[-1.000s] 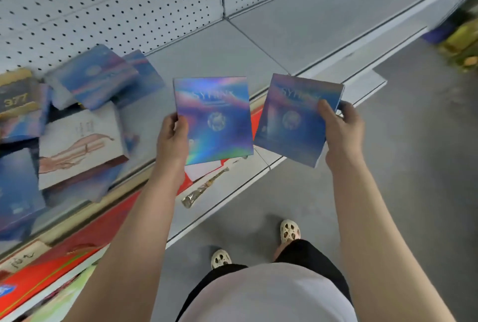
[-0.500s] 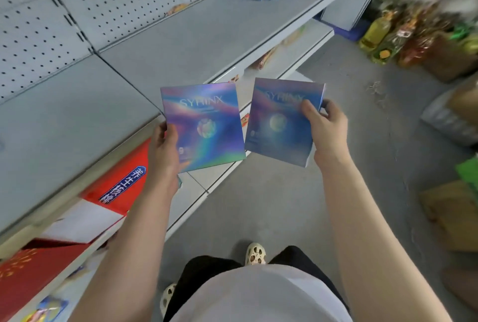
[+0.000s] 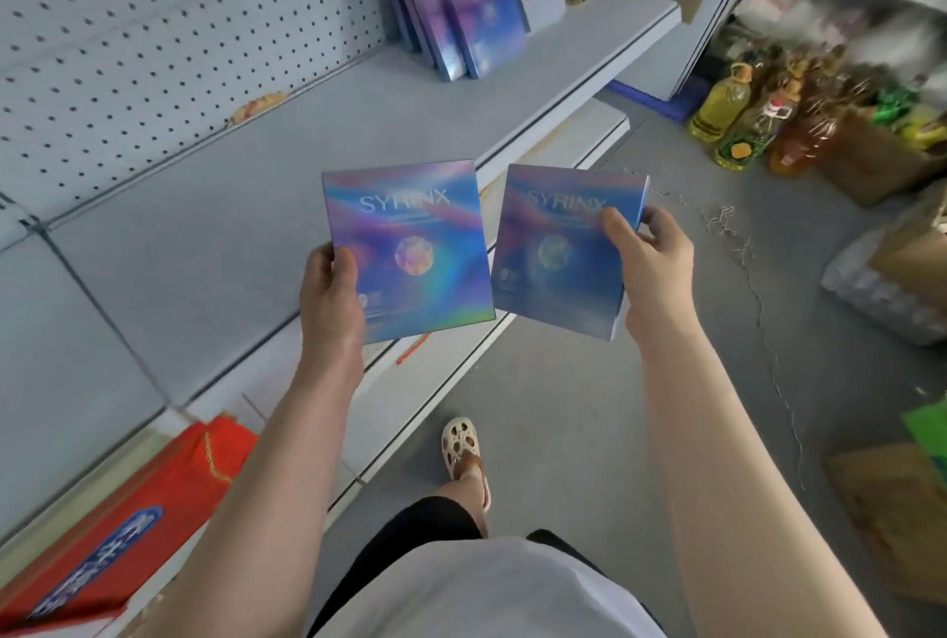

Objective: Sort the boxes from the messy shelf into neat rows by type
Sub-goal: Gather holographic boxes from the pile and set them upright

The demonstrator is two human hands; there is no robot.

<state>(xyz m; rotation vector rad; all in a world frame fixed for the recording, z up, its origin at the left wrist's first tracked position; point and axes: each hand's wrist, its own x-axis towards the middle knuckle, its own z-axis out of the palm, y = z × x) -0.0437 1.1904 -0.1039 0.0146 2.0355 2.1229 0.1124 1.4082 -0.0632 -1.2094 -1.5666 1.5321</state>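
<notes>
— Grey shelf (image 3: pixel 287 166), mostly bare. Left hand (image 3: pixel 330 302) clamped on one shiny box (image 3: pixel 410 248); right hand (image 3: pixel 648 261) clamped on its twin (image 3: pixel 558 248).
— Matching row (image 3: pixel 461 17) far up-right, standing upright. Right hand nearer.

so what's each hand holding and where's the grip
Left hand grips one SYRINX box by its lower left edge; right hand grips another SYRINX box by its right edge.

Oil bottles (image 3: pixel 738 117) stand on the floor beside a brown cardboard box (image 3: pixel 866 161).
</notes>
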